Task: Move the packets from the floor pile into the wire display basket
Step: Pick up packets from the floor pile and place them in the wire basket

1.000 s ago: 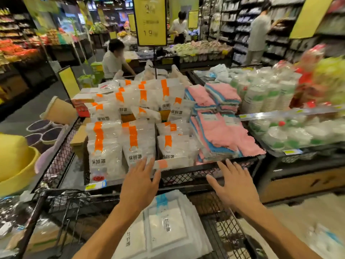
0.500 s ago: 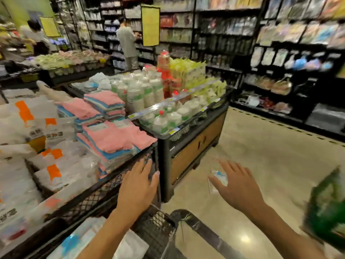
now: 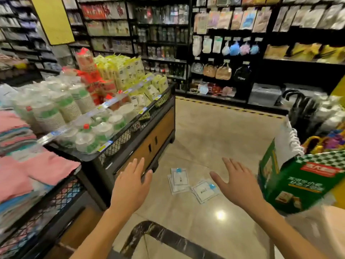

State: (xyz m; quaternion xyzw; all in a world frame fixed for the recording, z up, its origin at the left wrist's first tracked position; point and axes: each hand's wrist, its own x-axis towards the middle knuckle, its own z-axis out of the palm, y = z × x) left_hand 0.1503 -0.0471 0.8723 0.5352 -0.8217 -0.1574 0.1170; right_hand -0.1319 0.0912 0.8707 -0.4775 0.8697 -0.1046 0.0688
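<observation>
- The floor (image 3: 214,146) is smooth, polished and glossy, with a bright lamp glare mirrored in it.
- The packets (image 3: 180,181) on the floor are flat, in clear, slightly shiny plastic film over white inserts.
- The display stand (image 3: 147,146) has matt black metal mesh round its top and wood-look panels below.
- The cups (image 3: 61,107) on it sit in glossy transparent plastic wrap.
- The pink cloths (image 3: 37,171) look soft and matt, probably fabric, though blurred.
- The green carton (image 3: 298,184) is printed cardboard with a faint sheen.
- The cart handle (image 3: 164,234) looks dark and scuffed.
</observation>
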